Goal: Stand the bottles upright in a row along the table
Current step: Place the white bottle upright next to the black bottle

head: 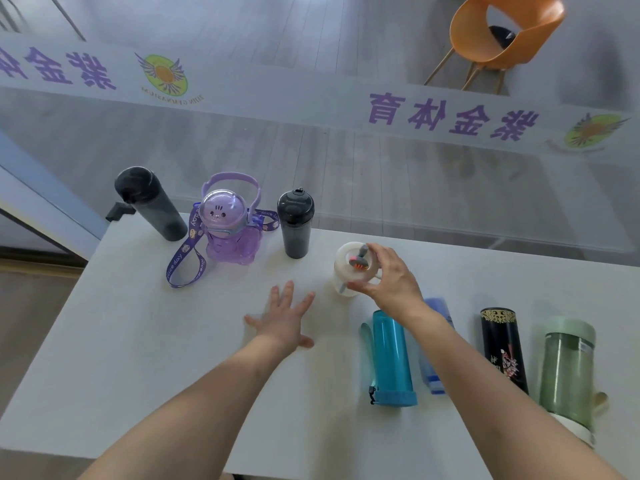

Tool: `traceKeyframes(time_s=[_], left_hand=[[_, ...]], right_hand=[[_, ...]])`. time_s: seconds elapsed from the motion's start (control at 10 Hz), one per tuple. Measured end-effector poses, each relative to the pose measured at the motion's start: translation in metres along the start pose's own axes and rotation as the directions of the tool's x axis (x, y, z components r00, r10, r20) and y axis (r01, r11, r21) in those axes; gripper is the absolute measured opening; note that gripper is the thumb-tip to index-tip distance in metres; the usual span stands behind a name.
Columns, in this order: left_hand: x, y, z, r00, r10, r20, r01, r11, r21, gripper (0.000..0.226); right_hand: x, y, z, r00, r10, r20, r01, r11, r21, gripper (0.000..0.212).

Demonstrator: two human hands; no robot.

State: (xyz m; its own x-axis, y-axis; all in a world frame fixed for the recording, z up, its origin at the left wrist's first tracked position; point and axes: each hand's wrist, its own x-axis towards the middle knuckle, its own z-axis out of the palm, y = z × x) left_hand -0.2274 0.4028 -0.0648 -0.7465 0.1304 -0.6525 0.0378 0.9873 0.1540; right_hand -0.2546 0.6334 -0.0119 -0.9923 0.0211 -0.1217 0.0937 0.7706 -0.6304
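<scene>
Three bottles are standing upright at the far edge of the white table (138,341): a dark tall bottle (152,206), a translucent purple bear-shaped bottle (230,233) with a "Nice day" strap (188,251), and a dark tumbler (295,225). The right hand (388,275) is gripping the white bottle (348,268) upright beside them; the left hand (284,317) is hovering open, fingers spread.

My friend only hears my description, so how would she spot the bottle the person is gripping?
Start at the white table and find the row of upright bottles along its far edge. The right hand grips the white bottle at the right end of that row, beside the dark grey tumbler. It alone is white, and its lid carries a small grey and orange figure.
</scene>
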Motion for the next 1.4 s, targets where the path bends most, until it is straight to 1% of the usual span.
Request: traceKeyframes(time_s=[0.1, 0.2, 0.4, 0.9, 1.2, 1.4], left_hand=[[0.001, 0.005, -0.004, 0.999, -0.006, 0.033, 0.006, 1.0, 0.014, 0.105], [-0.002, 0.006, -0.005, 0.999, -0.011, 0.038, 0.01, 1.0, 0.01, 0.105], [0.001, 0.005, -0.004, 0.999, -0.014, 0.048, 0.014, 1.0, -0.002, 0.105], [0.008, 0.003, 0.001, 0.999, -0.018, 0.05, 0.018, 1.0, -0.011, 0.108], [0.011, 0.002, 0.004, 0.999, -0.019, 0.045, 0.02, 1.0, -0.018, 0.108], [0.013, 0.0, 0.008, 0.999, -0.022, 0.035, 0.023, 1.0, -0.015, 0.108]], right_hand=[[0.018, 0.002, -0.005, 1.0, 0.001, 0.029, -0.004, 0.997, 0.078, 0.079], [0.037, 0.003, -0.007, 0.999, 0.006, 0.035, -0.01, 0.993, 0.119, 0.082], [0.065, 0.005, -0.01, 0.998, 0.004, 0.058, -0.013, 0.987, 0.159, 0.082], [0.081, 0.009, -0.014, 0.992, -0.04, 0.118, 0.018, 0.984, 0.178, 0.083], [0.078, 0.007, -0.012, 0.995, -0.042, 0.096, 0.023, 0.981, 0.192, 0.082], [0.078, 0.006, -0.013, 0.993, -0.031, 0.115, 0.008, 0.981, 0.196, 0.084]])
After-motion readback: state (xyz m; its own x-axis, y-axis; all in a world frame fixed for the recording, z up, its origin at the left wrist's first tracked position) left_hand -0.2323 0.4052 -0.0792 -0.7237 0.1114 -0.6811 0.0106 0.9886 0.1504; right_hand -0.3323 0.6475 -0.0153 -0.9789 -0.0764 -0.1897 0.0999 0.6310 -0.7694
